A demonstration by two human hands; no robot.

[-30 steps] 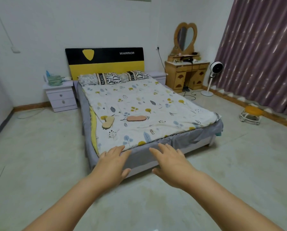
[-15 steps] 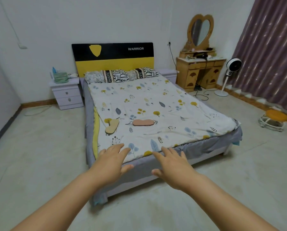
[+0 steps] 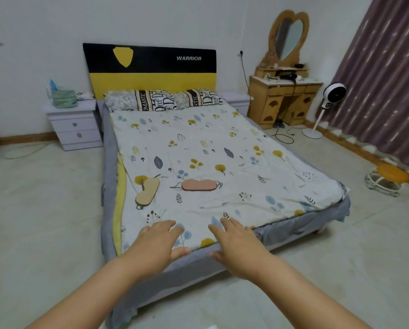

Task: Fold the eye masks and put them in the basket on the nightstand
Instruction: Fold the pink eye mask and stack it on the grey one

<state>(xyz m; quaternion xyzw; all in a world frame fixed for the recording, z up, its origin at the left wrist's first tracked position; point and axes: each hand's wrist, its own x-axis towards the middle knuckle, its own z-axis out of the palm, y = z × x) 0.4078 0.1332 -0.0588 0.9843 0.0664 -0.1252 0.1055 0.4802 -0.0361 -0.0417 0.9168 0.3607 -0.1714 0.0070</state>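
Pink eye mask (image 3: 199,185) flat, unfolded, beige eye mask (image 3: 147,192) beside, on bed (image 3: 222,143)

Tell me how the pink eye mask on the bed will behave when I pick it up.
The pink eye mask lies flat and thin on the quilt, so it will probably droop from your grip. It looks light for its size. Thin dark straps trail from both ends and may dangle or snag.

We record two bare forearms entering from the lower edge. Left hand (image 3: 154,245) and right hand (image 3: 240,245) are uncovered: we see them without gloves, rings, watch or bands. No sleeve reaches the visible part of either arm. Nails are short and unpainted.
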